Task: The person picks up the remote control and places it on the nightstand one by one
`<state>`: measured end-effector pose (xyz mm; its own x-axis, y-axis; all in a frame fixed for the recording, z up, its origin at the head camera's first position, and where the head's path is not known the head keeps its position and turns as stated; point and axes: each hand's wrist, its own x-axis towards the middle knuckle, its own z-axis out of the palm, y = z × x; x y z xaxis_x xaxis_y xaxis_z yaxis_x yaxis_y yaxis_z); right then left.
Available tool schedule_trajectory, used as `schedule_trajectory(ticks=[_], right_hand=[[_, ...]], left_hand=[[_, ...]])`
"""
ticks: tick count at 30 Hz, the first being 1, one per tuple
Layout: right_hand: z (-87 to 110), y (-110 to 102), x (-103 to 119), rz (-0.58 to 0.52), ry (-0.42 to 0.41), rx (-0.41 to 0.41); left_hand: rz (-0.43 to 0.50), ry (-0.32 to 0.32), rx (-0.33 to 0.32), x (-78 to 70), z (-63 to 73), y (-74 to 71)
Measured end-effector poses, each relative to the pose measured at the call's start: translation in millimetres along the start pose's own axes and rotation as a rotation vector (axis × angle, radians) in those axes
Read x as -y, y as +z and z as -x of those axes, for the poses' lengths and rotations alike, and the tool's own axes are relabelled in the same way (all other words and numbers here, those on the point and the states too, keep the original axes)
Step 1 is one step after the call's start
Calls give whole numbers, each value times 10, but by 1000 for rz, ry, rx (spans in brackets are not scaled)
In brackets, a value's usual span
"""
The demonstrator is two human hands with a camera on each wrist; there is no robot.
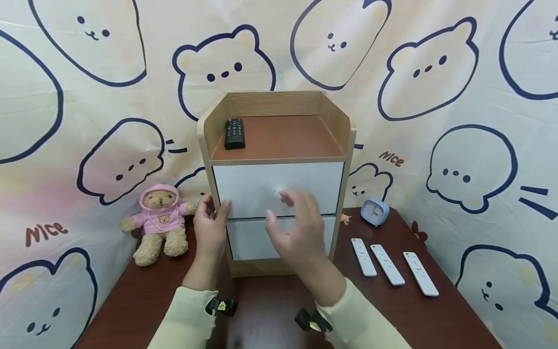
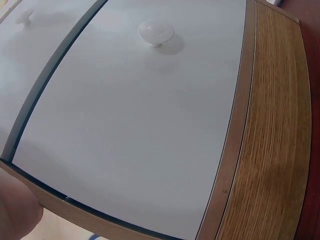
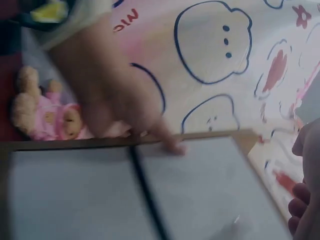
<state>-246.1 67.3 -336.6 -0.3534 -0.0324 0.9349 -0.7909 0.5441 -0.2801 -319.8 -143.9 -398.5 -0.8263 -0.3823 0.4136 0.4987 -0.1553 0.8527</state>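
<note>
A small wooden drawer cabinet (image 1: 261,267) stands on the table, with a white upper drawer (image 1: 244,186) and a white lower drawer (image 1: 246,240); the drawer fronts lie flush. My left hand (image 1: 209,237) grips the cabinet's left edge, thumb on the front and fingers along the side. My right hand (image 1: 301,237) is in front of the drawers, thumb and index finger spread apart, index fingertip right by the upper drawer's round knob (image 1: 277,194). The lower drawer's knob (image 2: 156,32), hidden by my right hand in the head view, shows in the left wrist view.
A black remote (image 1: 235,133) lies on the cabinet's top shelf. A teddy bear in a pink hoodie (image 1: 163,220) sits on the left. Three white remotes (image 1: 387,264) and a blue clock (image 1: 375,211) are on the right. A patterned cloth hangs behind.
</note>
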Motion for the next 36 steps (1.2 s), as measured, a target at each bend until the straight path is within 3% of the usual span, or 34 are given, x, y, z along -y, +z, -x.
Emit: schedule_trajectory(ticks=[5,15,23,25,30,36], right_hand=[[432,-209,-368,78,89,-21],[952,-546,-1101,217,233,7],[1368,-756,-1513,343,676,227],[1456,-802,-1609,389,746,270],[1610,-900,-1780,490,801,349],[1730,-1003,-1814,574,845,487]], left_hand=[[7,2,4,-12,-2,1],[26,16,1,-2,0,18],[23,23,9,-13,7,16],[18,22,10,-18,7,14],[2,17,-3,-27,7,5],[-15,-9,12,-48,30,8]])
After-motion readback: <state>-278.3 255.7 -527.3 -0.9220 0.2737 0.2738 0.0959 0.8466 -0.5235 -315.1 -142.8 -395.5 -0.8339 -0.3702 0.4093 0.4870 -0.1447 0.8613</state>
